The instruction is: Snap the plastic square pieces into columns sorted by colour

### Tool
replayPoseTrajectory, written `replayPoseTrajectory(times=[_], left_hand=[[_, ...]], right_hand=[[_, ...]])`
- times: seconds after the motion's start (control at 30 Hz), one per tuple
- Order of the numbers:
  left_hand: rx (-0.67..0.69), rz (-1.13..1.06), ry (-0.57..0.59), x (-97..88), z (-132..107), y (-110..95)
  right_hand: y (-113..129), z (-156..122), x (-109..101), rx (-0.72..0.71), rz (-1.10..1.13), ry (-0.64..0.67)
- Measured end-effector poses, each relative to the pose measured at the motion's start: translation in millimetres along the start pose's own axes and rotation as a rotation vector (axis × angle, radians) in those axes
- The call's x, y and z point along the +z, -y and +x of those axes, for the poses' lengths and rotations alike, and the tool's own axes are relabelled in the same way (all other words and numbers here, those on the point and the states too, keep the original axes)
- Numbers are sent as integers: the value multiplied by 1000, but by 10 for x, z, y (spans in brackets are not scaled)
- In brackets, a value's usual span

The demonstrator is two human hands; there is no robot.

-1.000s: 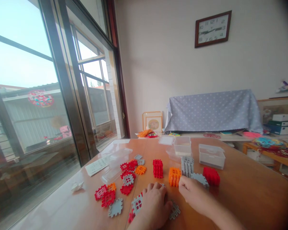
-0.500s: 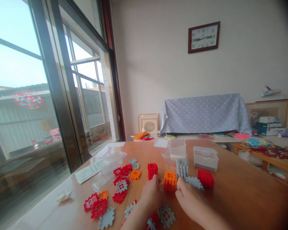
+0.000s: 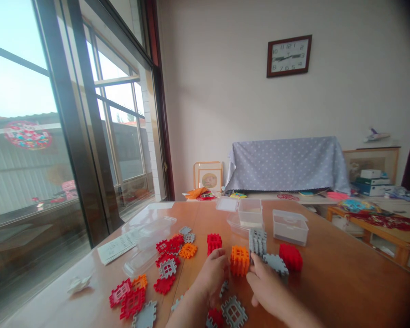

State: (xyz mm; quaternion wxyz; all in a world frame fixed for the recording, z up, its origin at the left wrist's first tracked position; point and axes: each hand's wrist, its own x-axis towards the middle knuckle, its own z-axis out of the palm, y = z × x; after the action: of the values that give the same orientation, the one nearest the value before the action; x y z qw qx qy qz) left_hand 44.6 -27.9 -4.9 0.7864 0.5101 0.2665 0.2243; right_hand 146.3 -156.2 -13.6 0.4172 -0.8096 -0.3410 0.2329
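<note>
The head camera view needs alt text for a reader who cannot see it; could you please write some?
A person's left hand and right hand work among red, orange and grey interlocking plastic tiles on a wooden table. The right hand is at a stack of grey tiles, beside a stack of orange tiles. Clear plastic boxes stand beyond.

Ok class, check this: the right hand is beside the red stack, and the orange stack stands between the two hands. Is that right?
No: in the head view, the left hand is beside the red stack; the right hand is by the grey stack. The orange stack does stand between the hands.
</note>
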Motion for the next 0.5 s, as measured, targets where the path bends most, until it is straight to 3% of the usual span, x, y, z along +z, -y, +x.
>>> replayPoseTrajectory(times=[0.2,0.5], left_hand=[[-71,-38,-17,10,-55,-67],[-91,-112,19,2,-8,12]], right_hand=[[5,8,59,63,192,56],[-31,56,138,-68,309,75]])
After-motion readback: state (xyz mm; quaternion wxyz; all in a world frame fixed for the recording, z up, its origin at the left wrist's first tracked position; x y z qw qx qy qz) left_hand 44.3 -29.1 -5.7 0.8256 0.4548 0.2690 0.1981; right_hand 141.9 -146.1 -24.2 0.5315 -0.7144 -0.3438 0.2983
